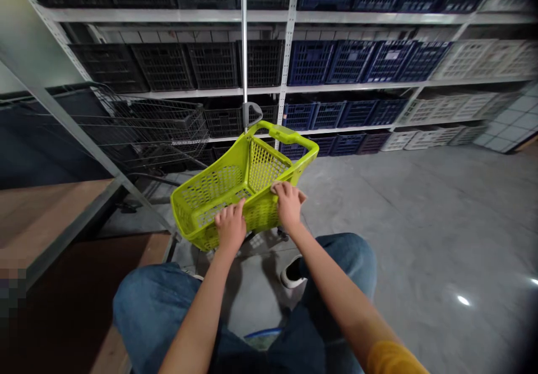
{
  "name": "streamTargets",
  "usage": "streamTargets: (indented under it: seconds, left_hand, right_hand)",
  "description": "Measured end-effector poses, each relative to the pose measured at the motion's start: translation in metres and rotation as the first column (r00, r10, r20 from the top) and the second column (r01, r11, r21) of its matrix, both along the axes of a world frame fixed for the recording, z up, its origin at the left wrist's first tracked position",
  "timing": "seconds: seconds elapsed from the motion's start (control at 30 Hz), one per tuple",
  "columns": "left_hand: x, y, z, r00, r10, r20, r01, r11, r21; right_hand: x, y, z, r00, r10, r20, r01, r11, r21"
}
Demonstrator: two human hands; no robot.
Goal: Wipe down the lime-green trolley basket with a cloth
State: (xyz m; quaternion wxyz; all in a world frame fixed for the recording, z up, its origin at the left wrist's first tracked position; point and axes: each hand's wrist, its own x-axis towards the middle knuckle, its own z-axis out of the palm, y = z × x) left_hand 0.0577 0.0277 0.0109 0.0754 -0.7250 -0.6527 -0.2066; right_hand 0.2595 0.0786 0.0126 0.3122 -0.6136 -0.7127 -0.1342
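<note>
A small lime-green plastic shopping cart (210, 194) with perforated sides stands in front of my knees, its handle at the upper right. My left hand (231, 225) grips the cart's near rim, fingers hooked over the edge. Farther right along the same rim, my right hand (288, 203) presses a pale cloth (276, 187) against the plastic. Part of the cloth is hidden under the fingers. A pole with a grey hook-like grip (253, 114) rises just behind the cart.
Shelving with black crates (212, 65), blue crates (311, 63) and white crates (462, 60) lines the back. A wire cart (168, 121) is at left, beside a metal-framed wooden step (54, 211). A blue-rimmed container (264, 333) sits between my legs on the grey floor (420, 222).
</note>
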Motion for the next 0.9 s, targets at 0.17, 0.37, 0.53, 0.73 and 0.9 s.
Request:
streamTargets:
  seconds: [0.17,0.37,0.53,0.73,0.9]
  left_hand:
    - [-0.004,0.001,0.001,0.999,-0.015,-0.031,0.015,1.0,-0.004]
    - [-0.004,-0.001,0.002,0.998,-0.054,-0.028,0.054,0.998,-0.019]
    - [0.002,-0.001,0.001,1.0,0.0,-0.021,-0.001,1.0,-0.012]
    - [-0.008,-0.001,0.004,0.998,-0.047,-0.033,0.046,0.998,-0.036]
    - [-0.005,-0.002,0.003,0.998,-0.055,-0.009,0.055,0.998,-0.027]
  right_hand:
    - [-0.013,-0.009,0.001,0.944,0.175,0.28,-0.165,0.985,-0.058]
    - [0.049,0.022,0.032,0.971,-0.081,0.226,0.087,0.996,-0.021]
    - [-0.004,-0.005,0.009,0.975,0.041,0.219,-0.017,0.994,-0.108]
    - [-0.003,-0.007,0.019,0.904,0.199,0.378,-0.153,0.977,-0.149]
    - [0.045,0.017,0.045,0.947,-0.054,0.316,0.093,0.99,-0.11]
